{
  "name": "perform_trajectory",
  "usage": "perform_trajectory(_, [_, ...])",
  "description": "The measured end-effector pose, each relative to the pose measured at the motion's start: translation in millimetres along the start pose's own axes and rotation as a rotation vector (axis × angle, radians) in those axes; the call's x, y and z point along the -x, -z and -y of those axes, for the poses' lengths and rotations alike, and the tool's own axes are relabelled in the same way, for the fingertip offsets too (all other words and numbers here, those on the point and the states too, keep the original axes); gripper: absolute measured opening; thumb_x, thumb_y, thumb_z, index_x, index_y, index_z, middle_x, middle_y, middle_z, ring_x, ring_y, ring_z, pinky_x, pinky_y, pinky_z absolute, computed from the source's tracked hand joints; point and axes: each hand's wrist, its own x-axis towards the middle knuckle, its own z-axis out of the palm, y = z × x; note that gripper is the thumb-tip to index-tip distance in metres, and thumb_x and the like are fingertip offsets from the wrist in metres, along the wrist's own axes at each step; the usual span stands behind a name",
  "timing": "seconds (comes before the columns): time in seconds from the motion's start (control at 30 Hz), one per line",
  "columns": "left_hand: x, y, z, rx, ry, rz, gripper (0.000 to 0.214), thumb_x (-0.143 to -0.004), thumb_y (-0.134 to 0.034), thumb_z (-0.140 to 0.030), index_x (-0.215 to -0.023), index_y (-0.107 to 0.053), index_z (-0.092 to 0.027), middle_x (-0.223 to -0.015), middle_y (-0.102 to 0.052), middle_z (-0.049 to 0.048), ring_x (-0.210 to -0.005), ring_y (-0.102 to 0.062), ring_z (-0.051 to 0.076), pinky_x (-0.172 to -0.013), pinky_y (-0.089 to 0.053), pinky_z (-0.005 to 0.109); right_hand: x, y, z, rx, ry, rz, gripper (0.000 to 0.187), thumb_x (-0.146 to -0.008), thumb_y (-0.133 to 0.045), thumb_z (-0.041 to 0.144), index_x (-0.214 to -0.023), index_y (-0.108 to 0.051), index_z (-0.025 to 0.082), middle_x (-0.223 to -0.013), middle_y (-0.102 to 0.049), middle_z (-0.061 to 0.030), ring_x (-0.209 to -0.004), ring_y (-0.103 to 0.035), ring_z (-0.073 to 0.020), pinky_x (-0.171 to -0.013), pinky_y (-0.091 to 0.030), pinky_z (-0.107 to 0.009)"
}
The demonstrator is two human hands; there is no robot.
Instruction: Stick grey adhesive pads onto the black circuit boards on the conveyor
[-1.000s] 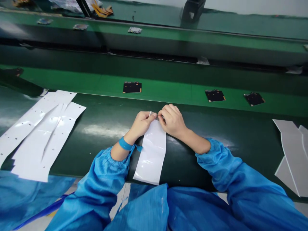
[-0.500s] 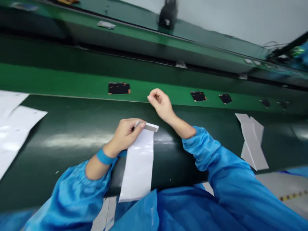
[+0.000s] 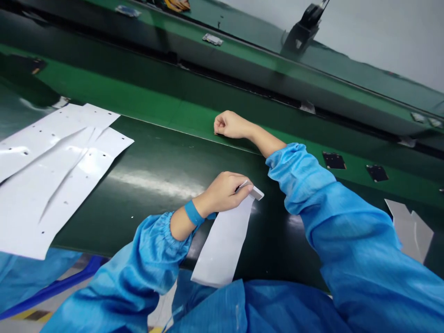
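We find the white strip lying on the dark surface, its near end overhanging the edge. The left hand has its fingers pinched on the strip's far end, where a corner stands folded up. The right hand, beyond the strip at the green belt, has its fingers clenched; whether they enclose anything we cannot tell. In our judgement, with one hand holding it, the overhanging end may drag the strip off, or the lifted corner may crease.

strip on bench, sheets left, boards right
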Motion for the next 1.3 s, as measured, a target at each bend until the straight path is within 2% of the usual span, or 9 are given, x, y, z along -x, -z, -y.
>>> perform_trajectory(0.17, [-1, -1.6, -4, 0.006, -0.003, 0.001, 0.035, -0.105, -0.05, -0.033, -0.08, -0.07, -0.019, -0.078, -0.074, 0.0053, -0.074, -0.069, 0.019, -0.071, -0.047, 0.031, 6, 8, -11, 0.048, -0.051, 0.083, 0.016, -0.076, -0.058, 0.009, -0.084, -0.072, 0.011, -0.074, -0.069, -0.0038, -0.064, -0.049, -0.0109, -0.065, -0.039, -0.025])
perform_trajectory(0.23, [-1, -2.0, -5, 0.018, -0.003, 0.015, 0.035, -0.105, -0.049, -0.032, -0.081, -0.07, -0.019, -0.08, -0.075, 0.0055, -0.075, -0.07, 0.02, -0.072, -0.047, 0.032, 9, 10, -13, 0.062, -0.057, 0.097, 0.018, -0.076, -0.059, 0.01, -0.086, -0.073, 0.011, -0.076, -0.07, -0.0038, -0.064, -0.048, -0.0105, -0.064, -0.039, -0.025])
perform_trajectory(0.53, [-1, -1.9, -6, 0.011, 0.007, 0.031, 0.035, -0.105, -0.049, -0.033, -0.081, -0.071, -0.019, -0.079, -0.075, 0.0056, -0.074, -0.068, 0.019, -0.071, -0.047, 0.031, 22, 16, -14, 0.221, -0.018, 0.116, 0.023, -0.077, -0.056, 0.007, -0.09, -0.075, 0.01, -0.104, -0.081, -0.0124, -0.083, -0.066, -0.0165, -0.079, -0.048, -0.027])
perform_trajectory(0.77, [-2, -1.3, -5, 0.008, 0.012, 0.032, 0.035, -0.105, -0.051, -0.034, -0.081, -0.071, -0.018, -0.075, -0.071, 0.0045, -0.072, -0.065, 0.019, -0.069, -0.044, 0.031, 33, 17, -14, 0.385, -0.016, 0.127, 0.026, -0.085, -0.054, 0.0, -0.097, -0.076, 0.009, -0.105, -0.081, -0.0112, -0.085, -0.066, -0.0156, -0.079, -0.043, -0.025])
perform_trajectory(1.17, [-3, -0.2, -1, 0.013, 0.037, 0.045, 0.037, -0.105, -0.051, -0.038, -0.082, -0.073, -0.018, -0.074, -0.07, 0.0045, -0.069, -0.063, 0.018, -0.068, -0.042, 0.03, 50, 23, -27, 0.495, -0.07, 0.135, 0.025, -0.089, -0.057, 0.005, -0.105, -0.076, 0.012, -0.108, -0.08, -0.0102, -0.089, -0.067, -0.0181, -0.079, -0.042, -0.026])
perform_trajectory(1.3, [-3, -2.1, -3, 0.009, 0.037, 0.049, 0.036, -0.104, -0.05, -0.037, -0.083, -0.072, -0.018, -0.076, -0.071, 0.0053, -0.071, -0.064, 0.019, -0.071, -0.043, 0.031, 57, 21, -21, 0.58, -0.072, 0.148, 0.021, -0.092, -0.057, 0.008, -0.102, -0.075, 0.013, -0.105, -0.08, -0.0117, -0.091, -0.069, -0.0204, -0.079, -0.041, -0.028])
